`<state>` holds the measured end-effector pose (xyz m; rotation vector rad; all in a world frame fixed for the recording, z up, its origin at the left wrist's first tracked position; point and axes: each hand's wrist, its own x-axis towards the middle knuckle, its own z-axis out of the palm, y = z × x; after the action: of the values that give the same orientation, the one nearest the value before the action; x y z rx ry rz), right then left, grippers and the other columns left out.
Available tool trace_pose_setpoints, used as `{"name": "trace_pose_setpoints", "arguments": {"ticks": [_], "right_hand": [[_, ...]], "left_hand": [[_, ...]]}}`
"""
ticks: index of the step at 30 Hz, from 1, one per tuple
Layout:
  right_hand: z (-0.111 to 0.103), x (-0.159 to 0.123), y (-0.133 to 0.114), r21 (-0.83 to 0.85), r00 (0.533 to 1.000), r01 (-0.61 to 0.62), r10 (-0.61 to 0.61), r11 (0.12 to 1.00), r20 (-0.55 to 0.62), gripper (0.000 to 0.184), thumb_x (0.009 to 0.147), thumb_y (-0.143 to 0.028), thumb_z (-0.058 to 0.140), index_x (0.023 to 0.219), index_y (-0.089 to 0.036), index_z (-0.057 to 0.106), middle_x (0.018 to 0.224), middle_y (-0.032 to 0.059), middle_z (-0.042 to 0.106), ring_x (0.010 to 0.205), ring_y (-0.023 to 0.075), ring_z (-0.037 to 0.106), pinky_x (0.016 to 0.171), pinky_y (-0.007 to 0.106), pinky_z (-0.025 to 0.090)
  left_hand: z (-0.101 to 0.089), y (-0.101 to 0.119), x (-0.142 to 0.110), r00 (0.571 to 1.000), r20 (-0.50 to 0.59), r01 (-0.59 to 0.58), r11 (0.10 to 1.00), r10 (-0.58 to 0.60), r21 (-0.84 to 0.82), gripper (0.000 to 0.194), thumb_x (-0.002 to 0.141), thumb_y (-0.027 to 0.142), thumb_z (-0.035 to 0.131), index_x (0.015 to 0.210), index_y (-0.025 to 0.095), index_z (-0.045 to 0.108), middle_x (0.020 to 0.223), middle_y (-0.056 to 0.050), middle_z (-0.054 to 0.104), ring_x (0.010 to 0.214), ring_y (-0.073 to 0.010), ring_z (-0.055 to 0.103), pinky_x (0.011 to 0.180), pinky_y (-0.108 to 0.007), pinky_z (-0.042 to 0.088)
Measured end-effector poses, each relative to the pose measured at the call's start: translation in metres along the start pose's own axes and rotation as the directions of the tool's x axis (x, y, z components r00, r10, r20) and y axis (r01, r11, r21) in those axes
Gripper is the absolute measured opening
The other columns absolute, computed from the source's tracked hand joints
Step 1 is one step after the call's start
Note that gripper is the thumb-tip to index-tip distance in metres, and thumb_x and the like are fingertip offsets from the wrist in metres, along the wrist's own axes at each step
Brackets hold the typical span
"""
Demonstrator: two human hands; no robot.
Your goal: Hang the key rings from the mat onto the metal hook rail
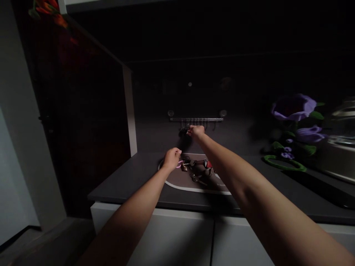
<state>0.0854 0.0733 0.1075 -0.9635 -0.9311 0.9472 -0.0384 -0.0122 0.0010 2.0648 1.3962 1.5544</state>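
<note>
My right hand (196,130) is raised to a clear hook rail (205,119) on the back wall. Its fingers pinch together just under the hooks, beside a small dark bunch (183,131) that may be keys; the dim light hides exactly what they grip. Lower down, my left hand (172,159) hovers over the left end of a brown mat (177,181), thumb and fingers closed; what they hold, if anything, is not clear. A pink loop (179,164) shows right beside that hand. Several keys and key rings (195,178) lie on the mat, with a red tag (209,164) among them.
The mat with a pale rim lies on a dark countertop (116,184) above white cabinet doors (172,232). Purple crafted flowers (294,107), a green ring (285,168) and a pale rounded appliance (340,151) stand on the right. A shelf (119,3) overhangs above.
</note>
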Motion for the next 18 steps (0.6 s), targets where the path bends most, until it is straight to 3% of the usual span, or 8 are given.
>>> {"name": "trace_pose_setpoints", "arguments": {"ticks": [8,18], "right_hand": [[-0.002,0.001,0.007,-0.018,1.000,-0.026,0.026,0.999,-0.013,0.015,0.072,-0.007,0.053,0.059,-0.014,0.050,0.047,-0.0024,0.048,0.040,0.0067,0.047,0.046,0.023,0.048],[-0.013,-0.002,0.016,-0.068,0.998,0.033,-0.030,0.997,0.046,0.015,0.069,-0.007,0.053,0.057,-0.015,0.049,0.044,-0.0031,0.048,0.041,0.0067,0.046,0.046,0.020,0.043]], "left_hand": [[-0.001,0.002,-0.001,1.000,-0.012,-0.003,1.000,0.004,0.014,0.018,0.078,0.021,0.048,0.065,0.015,0.058,0.061,-0.001,0.059,0.060,-0.0118,0.052,0.060,-0.023,0.037],[-0.001,-0.002,0.001,1.000,-0.002,-0.006,0.999,0.006,0.032,0.019,0.078,0.020,0.047,0.065,0.015,0.058,0.060,-0.001,0.058,0.061,-0.0122,0.052,0.061,-0.023,0.037]]}}
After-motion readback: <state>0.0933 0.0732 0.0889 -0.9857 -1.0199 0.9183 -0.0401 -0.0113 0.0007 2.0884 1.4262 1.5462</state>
